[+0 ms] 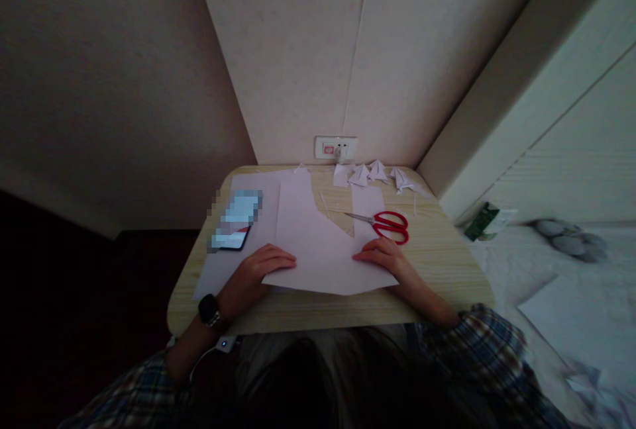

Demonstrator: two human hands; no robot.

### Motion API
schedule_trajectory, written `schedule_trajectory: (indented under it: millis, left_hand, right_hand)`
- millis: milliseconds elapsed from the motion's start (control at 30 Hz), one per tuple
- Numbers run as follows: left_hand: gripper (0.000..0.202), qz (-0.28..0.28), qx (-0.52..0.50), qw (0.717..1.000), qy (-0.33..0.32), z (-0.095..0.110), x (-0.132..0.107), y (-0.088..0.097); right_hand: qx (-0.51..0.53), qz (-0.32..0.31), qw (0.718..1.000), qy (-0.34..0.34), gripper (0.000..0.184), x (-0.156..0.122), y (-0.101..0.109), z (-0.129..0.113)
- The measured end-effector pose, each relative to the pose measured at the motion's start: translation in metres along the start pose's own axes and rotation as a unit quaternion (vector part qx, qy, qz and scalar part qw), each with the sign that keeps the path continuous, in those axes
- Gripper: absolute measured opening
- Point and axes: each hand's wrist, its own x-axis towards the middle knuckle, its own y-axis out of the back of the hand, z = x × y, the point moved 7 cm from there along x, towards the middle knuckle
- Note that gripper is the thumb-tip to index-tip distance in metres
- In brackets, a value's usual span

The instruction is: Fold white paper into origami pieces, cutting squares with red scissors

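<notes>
A large white sheet of paper (318,243) lies over the table in front of me, its near edge slightly raised. My left hand (265,267) grips the sheet near its left corner, fingers on top and thumb hidden underneath. On the other side, my right hand (386,260) pinches it near the right corner, its thumb also out of sight. Red-handled scissors (390,226) rest just beyond my right hand, blades pointing left. To the left, a phone (238,220) with a lit, blurred screen sits on another white sheet (263,197).
Several folded paper shapes (377,171) stand along the table's back right edge, below a wall socket (336,148). Thin paper strips (324,205) lie nearby. Right of the table (442,243), a green box (479,222), a grey soft object (569,238) and more paper (571,320) rest on a white surface.
</notes>
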Motion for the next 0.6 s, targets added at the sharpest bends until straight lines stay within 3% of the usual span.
schedule_trajectory:
  millis: [200,400,600]
  left_hand:
    - [0.021,0.022,0.000,0.998,0.056,-0.001,0.007,0.004]
    - [0.025,0.044,0.021,0.989,0.138,-0.007,0.006,0.007]
    - [0.035,0.034,0.054,0.975,0.214,-0.019,0.010,0.010]
  right_hand:
    - [0.005,-0.018,1.000,0.021,0.031,0.003,0.003,0.001]
    - [0.009,-0.023,1.000,0.010,0.025,0.010,0.007,0.001]
    - [-0.012,-0.020,0.998,-0.062,0.023,0.016,0.012,0.012]
